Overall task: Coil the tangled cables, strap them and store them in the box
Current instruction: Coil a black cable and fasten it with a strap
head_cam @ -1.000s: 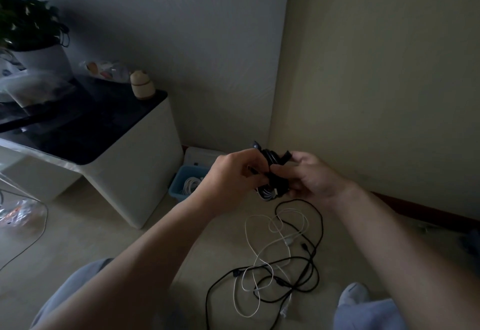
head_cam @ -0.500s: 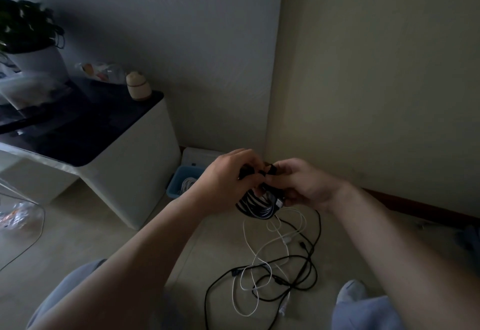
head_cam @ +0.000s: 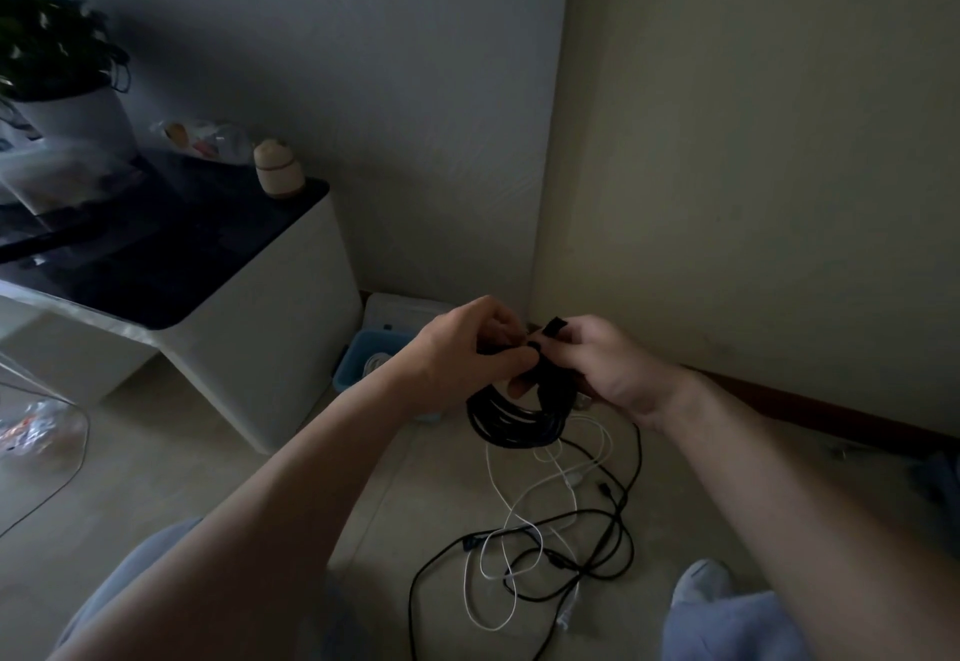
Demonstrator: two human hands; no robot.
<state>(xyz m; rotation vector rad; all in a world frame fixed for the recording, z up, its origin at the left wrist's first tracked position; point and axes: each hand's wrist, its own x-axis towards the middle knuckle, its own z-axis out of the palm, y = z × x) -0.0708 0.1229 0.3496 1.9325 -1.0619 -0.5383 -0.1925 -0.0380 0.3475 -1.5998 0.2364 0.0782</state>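
Note:
A coiled black cable (head_cam: pixel 511 418) hangs between my hands above the floor. My left hand (head_cam: pixel 470 348) grips the top of the coil with curled fingers. My right hand (head_cam: pixel 602 361) pinches a black strap (head_cam: pixel 551 327) that sticks up at the coil's top. On the floor below lies a tangle of black cables (head_cam: pixel 592 551) and white cables (head_cam: pixel 524 509). A blue box (head_cam: pixel 358 366) stands on the floor in the corner, partly hidden by my left hand, with a white coil inside.
A white cabinet with a dark top (head_cam: pixel 249 312) stands at the left, carrying a potted plant (head_cam: pixel 57 88) and a small jar (head_cam: pixel 278 169). A white flat thing (head_cam: pixel 405 309) leans behind the box. My knees and a socked foot (head_cam: pixel 701 580) frame the cables.
The black coil has dropped lower and now hangs open below my hands. Both hands have shifted slightly down, and the strap end now sticks up at my right fingertips.

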